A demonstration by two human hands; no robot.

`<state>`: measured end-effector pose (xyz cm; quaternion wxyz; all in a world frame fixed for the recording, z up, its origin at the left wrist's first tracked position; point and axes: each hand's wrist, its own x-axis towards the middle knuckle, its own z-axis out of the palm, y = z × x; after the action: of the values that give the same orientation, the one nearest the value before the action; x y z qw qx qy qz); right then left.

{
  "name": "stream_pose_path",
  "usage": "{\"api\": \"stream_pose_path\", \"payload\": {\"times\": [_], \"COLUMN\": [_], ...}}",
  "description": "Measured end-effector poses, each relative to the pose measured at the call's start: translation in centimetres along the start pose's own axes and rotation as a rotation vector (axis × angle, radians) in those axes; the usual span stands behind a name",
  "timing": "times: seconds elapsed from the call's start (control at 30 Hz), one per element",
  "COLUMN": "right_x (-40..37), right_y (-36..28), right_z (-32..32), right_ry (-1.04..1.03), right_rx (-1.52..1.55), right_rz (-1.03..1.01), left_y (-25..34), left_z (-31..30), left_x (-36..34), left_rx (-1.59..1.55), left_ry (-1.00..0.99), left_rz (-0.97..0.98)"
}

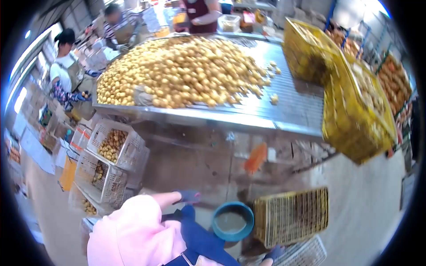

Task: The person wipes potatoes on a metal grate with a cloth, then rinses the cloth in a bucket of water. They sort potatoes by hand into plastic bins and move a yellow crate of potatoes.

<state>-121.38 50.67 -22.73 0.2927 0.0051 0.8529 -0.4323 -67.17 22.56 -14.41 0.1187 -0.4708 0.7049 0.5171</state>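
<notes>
My left hand (189, 196), in a dark glove, hangs above the floor left of a blue round tub (233, 239). It holds nothing I can see, and its fingers look loosely stretched. Down at the bottom, my right hand (274, 252), also dark-gloved, is at the end of a white slatted crate (306, 253), its fingers apparently round the rim. A yellow slatted crate (293, 217) lies beside the tub, just above the white one. Ahead is a metal sorting table (293, 102) with a large heap of small round yellow-brown produce (186, 71), probably potatoes.
Yellow crates (355, 111) full of produce rest at the table's right end. White crates (116, 144) with some produce stand at left below the table. An orange piece (256, 158) is under the table edge. Co-workers (66, 66) stand at the left and far sides.
</notes>
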Motion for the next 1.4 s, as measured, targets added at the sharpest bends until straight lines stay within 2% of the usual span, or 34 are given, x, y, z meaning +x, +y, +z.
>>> {"api": "stream_pose_path", "payload": {"times": [0.03,0.07,0.13,0.2,0.27,0.3,0.33,0.37,0.4,0.47,0.5,0.57,0.6,0.63,0.7,0.73,0.77,0.83,0.87,0.93,0.97,1.0,1.03,1.1,1.17,1.2,1.23,1.27,1.3,1.33,1.37,1.4], "right_x": [-3.4,-4.4,-4.9,-9.6,-17.5,-23.2,-32.4,-33.0,-38.8,-45.1,-47.7,-52.4,-54.2,-55.7,-58.0,-59.1,-60.4,-60.3,-60.3,-60.1,-59.9,-59.6,-59.8,-59.4,-57.8,-54.6,-51.0,-54.5,-58.8,-61.3,-63.7,-66.0], "right_y": [-3.8,-6.1,-6.9,-12.5,-18.3,-22.1,-27.5,-27.6,-31.5,-36.0,-37.5,-40.0,-40.5,-40.8,-40.7,-40.4,-40.5,-38.8,-38.1,-37.9,-38.5,-39.1,-40.1,-40.9,-41.3,-40.9,-40.5,-42.7,-44.2,-45.1,-45.8,-46.7], "right_z": [2.8,5.7,11.2,17.9,29.2,34.1,36.8,41.3,43.3,48.6,51.1,56.0,58.5,60.8,65.5,67.3,68.9,72.8,74.2,77.2,78.0,78.7,78.6,78.4,79.6,82.1,84.5,83.8,82.9,82.6,82.3,81.5], "right_ry": [-0.079,-0.096,-0.284,-0.388,-0.623,-0.810,-0.946,-0.955,-1.112,-1.196,-1.219,-1.241,-1.225,-1.198,-1.132,-1.042,-1.018,-0.949,-0.984,-0.920,-1.103,-1.207,-1.309,-1.425,-1.432,-1.279,-0.880,-1.331,-1.607,-1.683,-1.718,-1.719], "right_rx": [0.440,0.397,-0.192,-1.013,-0.495,-0.127,-0.106,-0.232,-0.308,-0.421,-0.477,-0.594,-0.571,-0.546,-0.681,-0.558,-0.772,-0.779,-0.779,-0.840,-0.663,-0.714,-0.776,-0.742,-0.626,-0.695,-0.583,-0.634,-0.644,-0.648,-0.649,-0.657], "right_rz": [-0.037,-0.070,-0.546,-1.000,-0.790,-0.443,-0.503,-0.717,-0.861,-1.253,-1.373,-1.559,-1.678,-1.795,-1.917,-2.061,-2.037,-2.109,-2.112,-2.224,-2.175,-2.040,-1.901,-1.467,-1.385,-1.997,-2.585,-2.096,-1.568,-1.420,-1.422,-1.500], "left_y": [1.2,-3.8,-5.2,-8.7,-11.7,-13.8,-15.8,-17.5,-17.7,-16.2,-15.5,-14.7,-14.8,-15.8,-17.8,-17.9,-17.7,-17.8,-17.8,-18.9,-19.3,-19.4,-19.8,-21.3,-21.0,-22.7,-22.8,-22.7,-25.5,-28.5,-30.7,-30.3], "left_z": [-4.3,-4.4,-9.1,-11.4,-13.2,-13.4,-13.4,-13.5,-14.2,-16.7,-18.1,-21.0,-22.0,-23.0,-25.0,-26.7,-28.3,-31.5,-32.5,-34.5,-35.7,-36.4,-36.8,-37.6,-39.1,-38.8,-39.3,-39.7,-39.4,-39.1,-38.7,-38.8], "left_x": [-3.4,-3.5,-9.1,-13.6,-16.9,-17.6,-18.0,-18.1,-18.6,-20.4,-21.2,-22.0,-21.3,-20.6,-18.8,-18.8,-19.0,-19.9,-19.7,-18.9,-18.7,-18.8,-18.5,-17.9,-18.5,-17.6,-18.1,-18.4,-15.6,-12.6,-10.6,-12.5], "left_rx": [0.074,0.086,-0.060,-0.655,-0.848,-0.871,-0.885,-0.889,-0.903,-1.129,-1.132,-1.163,-1.120,-1.113,-0.667,-0.514,-0.531,-0.316,-0.310,-0.336,-0.356,-0.197,-0.219,0.085,0.090,0.147,0.186,0.226,0.264,0.319,0.291,0.296], "left_ry": [-0.102,-0.054,0.025,0.417,0.613,0.614,0.802,0.992,0.995,1.102,1.111,0.965,1.055,1.057,1.353,1.405,1.421,1.400,1.465,1.493,1.513,1.550,1.575,1.617,1.725,1.589,1.577,1.562,1.743,1.913,1.749,1.640], "left_rz": [-0.111,-0.146,-0.269,-0.175,-0.169,-0.169,-0.122,-0.078,-0.083,-0.038,-0.049,-0.044,-0.014,-0.018,0.157,0.130,0.113,-0.020,-0.033,-0.047,-0.035,-0.091,-0.127,-0.118,-0.112,-0.207,-0.284,-0.360,-0.252,-0.139,-0.188,-0.261]}}
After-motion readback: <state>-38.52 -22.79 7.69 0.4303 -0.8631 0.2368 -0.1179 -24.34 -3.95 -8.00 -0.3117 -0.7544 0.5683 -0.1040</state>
